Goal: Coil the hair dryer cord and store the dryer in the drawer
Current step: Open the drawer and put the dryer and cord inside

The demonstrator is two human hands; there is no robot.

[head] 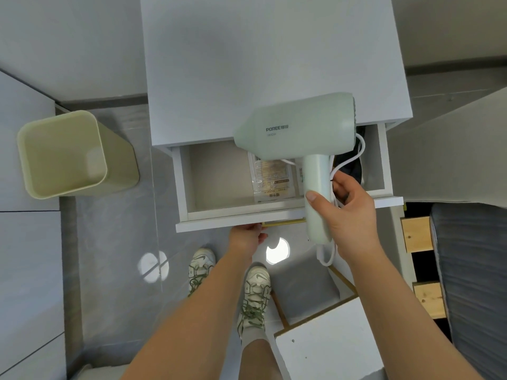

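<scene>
A pale green hair dryer (296,127) hangs over the pulled-out top drawer (285,216) of a white cabinet, nozzle pointing left. My right hand (348,212) grips its handle, and loops of the white cord (354,157) are held against the handle, with one loop hanging below my palm. My left hand (247,238) holds the gold pull under the drawer's front edge. In the drawer lie a clear packet (270,179) and something dark at the right end.
A pale green waste bin (65,157) stands on the grey floor to the left. The white cabinet top (260,64) lies beyond the drawer. A lower drawer (323,344) sticks out near my feet. A bed with wooden slats (422,237) is at the right.
</scene>
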